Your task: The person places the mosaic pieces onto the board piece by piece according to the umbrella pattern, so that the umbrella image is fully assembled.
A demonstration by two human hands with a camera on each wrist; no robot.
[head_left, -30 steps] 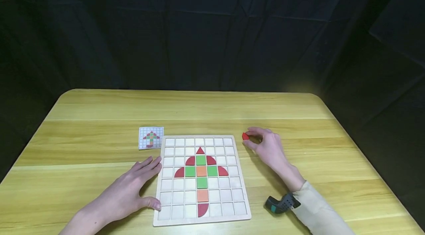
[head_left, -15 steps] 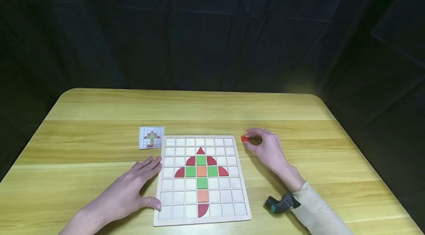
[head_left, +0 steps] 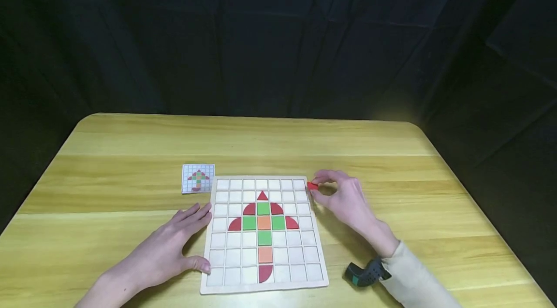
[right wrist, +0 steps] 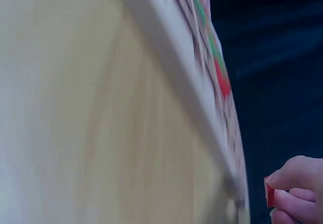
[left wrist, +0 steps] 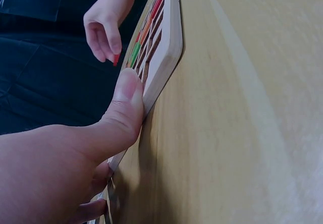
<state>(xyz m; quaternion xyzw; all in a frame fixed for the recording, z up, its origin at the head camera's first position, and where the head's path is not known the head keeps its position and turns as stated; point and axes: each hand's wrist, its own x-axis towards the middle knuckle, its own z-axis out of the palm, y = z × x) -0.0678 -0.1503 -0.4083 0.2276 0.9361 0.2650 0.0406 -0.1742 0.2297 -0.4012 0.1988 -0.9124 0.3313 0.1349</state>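
Note:
A white grid board lies on the table, with red, green and orange tiles set in its cells as an arrow-like figure. At its bottom row sits a red quarter-round tile. My left hand rests at the board's left edge, thumb on the rim and fingers spread along the side. Between thumb and fingertips, my right hand pinches a small red tile by the board's upper right corner. The same red tile shows in the right wrist view; its full shape is hidden by the fingers.
A small printed card with a matching coloured figure lies beyond the board's upper left corner. A black wrist device is on the right forearm. Dark cloth hangs behind the wooden table.
My right hand has moved left with the red tile, from beside the board to its upper right corner. The left hand and the board stay where they were.

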